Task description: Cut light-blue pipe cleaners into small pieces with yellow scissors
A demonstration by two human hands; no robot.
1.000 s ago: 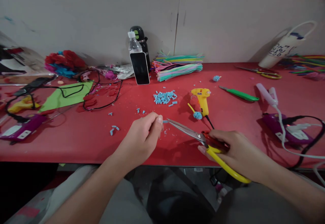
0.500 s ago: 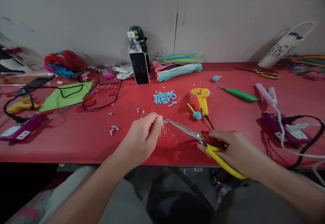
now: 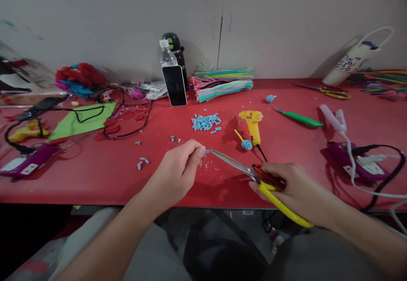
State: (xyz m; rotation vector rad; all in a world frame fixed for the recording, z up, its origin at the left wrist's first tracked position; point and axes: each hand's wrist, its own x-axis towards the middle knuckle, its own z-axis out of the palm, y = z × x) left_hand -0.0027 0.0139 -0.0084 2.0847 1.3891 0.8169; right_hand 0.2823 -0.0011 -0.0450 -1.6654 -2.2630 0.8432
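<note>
**Red table, grey wall, two hands and one blue strip**

So there's one grey wall [image 3: 127, 18] behind one red table [image 3: 95, 183]. Left hand [image 3: 179, 166] is pinched narrow on one blue strip [image 3: 207, 150], with just a short end poking out over the table's front half. Right hand [image 3: 292, 187] is wrapped round the handles of one pair of scissors [image 3: 233, 162], tips right by that end. Can't tell if they touch it.

Beyond the hands is one pile of blue bits [image 3: 206, 122], too jumbled to count. Two blue balls: one [image 3: 246, 144] beside the single glue gun [image 3: 253, 126] in the middle, the other [image 3: 270, 98] further back. Right of those, one green knife [image 3: 302, 119] and a second pair of scissors [image 3: 336, 93].

Also two purple power strips, one at the left [image 3: 36, 158], one at the right [image 3: 333, 153]. At the back: one phone [image 3: 174, 86] leaning upright, one clear bottle [image 3: 167, 56], one black flask [image 3: 172, 38] and one white tumbler [image 3: 349, 64], tilted against the wall.
</note>
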